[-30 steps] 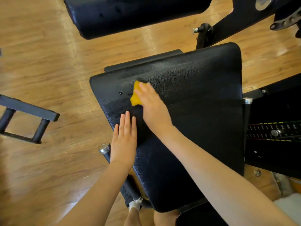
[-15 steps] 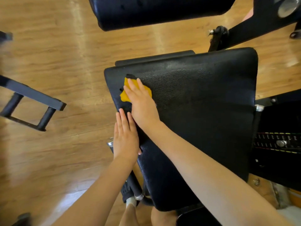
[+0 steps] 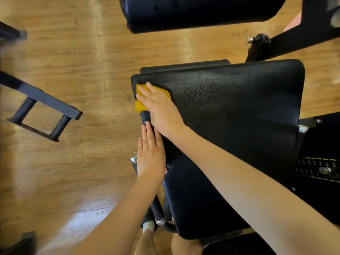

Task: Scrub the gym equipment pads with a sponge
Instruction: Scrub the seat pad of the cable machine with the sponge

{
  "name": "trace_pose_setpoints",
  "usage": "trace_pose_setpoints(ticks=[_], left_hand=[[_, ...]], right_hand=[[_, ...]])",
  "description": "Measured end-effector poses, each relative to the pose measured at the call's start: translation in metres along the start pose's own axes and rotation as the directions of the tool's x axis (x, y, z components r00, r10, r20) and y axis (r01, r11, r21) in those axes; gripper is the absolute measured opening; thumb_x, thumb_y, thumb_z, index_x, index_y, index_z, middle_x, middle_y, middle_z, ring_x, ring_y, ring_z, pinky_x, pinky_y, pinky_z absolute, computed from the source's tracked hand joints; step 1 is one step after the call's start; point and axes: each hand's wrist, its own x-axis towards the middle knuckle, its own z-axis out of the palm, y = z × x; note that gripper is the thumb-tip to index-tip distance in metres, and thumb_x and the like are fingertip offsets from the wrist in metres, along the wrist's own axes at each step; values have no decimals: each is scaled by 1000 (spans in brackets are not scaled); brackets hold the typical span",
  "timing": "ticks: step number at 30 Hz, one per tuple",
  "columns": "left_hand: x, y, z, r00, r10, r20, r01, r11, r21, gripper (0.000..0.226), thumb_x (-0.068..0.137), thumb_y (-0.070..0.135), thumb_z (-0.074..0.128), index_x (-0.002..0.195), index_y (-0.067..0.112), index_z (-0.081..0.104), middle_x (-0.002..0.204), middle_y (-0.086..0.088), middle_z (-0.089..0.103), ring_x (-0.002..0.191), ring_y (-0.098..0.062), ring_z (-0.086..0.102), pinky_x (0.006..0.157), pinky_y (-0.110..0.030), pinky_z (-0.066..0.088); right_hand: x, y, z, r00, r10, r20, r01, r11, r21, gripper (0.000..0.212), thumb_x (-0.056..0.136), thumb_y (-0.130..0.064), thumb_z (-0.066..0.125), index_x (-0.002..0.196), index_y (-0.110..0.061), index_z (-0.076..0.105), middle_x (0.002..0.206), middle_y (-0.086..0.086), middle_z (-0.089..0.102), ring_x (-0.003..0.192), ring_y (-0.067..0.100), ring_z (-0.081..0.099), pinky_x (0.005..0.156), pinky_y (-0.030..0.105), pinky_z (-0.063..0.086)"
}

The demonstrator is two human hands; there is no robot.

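**Scrubbing the Far Left Corner of the Seat Pad**

Scrubbing is the step going on now. The person's right hand (image 3: pixel 160 109) lies flat on top of the yellow sponge (image 3: pixel 140 105), with the fingers straight and close together, pressing it down. The sponge sits at the far left corner of the black seat pad (image 3: pixel 239 116). Part of it hangs over the left edge of the pad, so a bit of yellow pokes out past the side.

The left hand (image 3: pixel 150 155) is also flat, fingers straight and side by side. It rests along the left edge of the pad, just behind the right hand, and looks like it is keeping the pad steady.

The seat pad is a long dark shape. Its long way runs from near the person's legs up and away from them, and it leans a little to the right at the far end. The sponge's longer side seems to run along the pad's left edge, but the hand covers most of it, so that is hard to tell.

The far corner is about as far as the sponge can go. The next move probably calls for pulling the sponge back onto the pad and rubbing a new strip, likely toward the right, where much of the pad is waiting. A second black roller pad (image 3: pixel 198 13) sits higher up and looks untouched.
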Motion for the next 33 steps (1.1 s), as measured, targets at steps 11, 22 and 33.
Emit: trace_pose_setpoints(ticks=[11, 22, 33], left_hand=[[-2, 3, 4, 999, -15, -29, 16, 999, 33, 125, 81, 33, 72, 131, -6, -37, 141, -29, -39, 141, -39, -22, 117, -40, -2], [2, 0, 9, 999, -3, -46, 4, 1000, 14, 118, 87, 27, 67, 127, -6, -38, 129, -28, -48, 139, -39, -26, 117, -40, -3], [4, 2, 9, 997, -6, -75, 8, 1000, 25, 111, 90, 27, 63, 127, -9, -36, 131, -31, -42, 141, -41, -20, 117, -40, 0]], right_hand=[[3, 11, -6, 998, -53, -34, 51, 997, -53, 50, 90, 2, 37, 139, -9, 40, 151, 7, 30, 142, 23, 21, 111, 32, 23], [2, 4, 11, 993, 65, -99, -59, 996, 60, 48, 89, -2, 51, 136, -10, 45, 149, 6, 34, 142, 22, 21, 113, 32, 18], [23, 4, 5, 989, 81, -120, -82, 997, 4, 49, 88, 2, 48, 136, -9, 44, 148, 6, 35, 141, 24, 23, 110, 34, 26]])
